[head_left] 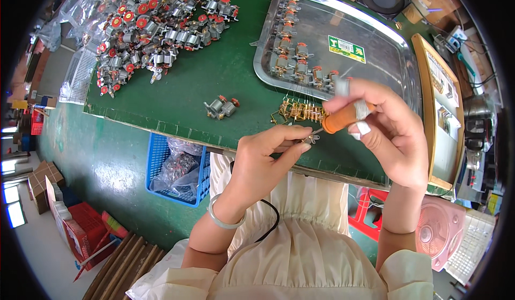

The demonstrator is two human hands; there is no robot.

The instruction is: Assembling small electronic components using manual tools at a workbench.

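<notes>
My left hand (263, 158) pinches a small metal fitting (311, 138) between thumb and fingertips, above the table's near edge. A screwdriver (339, 120) with an orange handle is in my right hand (397, 136), its shaft pointing down-left to that fitting. White tape wraps some right fingertips. The fitting's exact kind is too small to tell. Just beyond the hands lies a row of brass-coloured brackets (300, 110). Left of them sit a couple of small grey motor-like parts (220, 107) with red tops.
A big heap of similar grey and red parts (161, 32) covers the table's far left. The metal tray (261, 58) holds several more along its left and near sides. A wooden frame (426, 85) stands right. Below are a blue basket (155, 160) and a pink fan (437, 230).
</notes>
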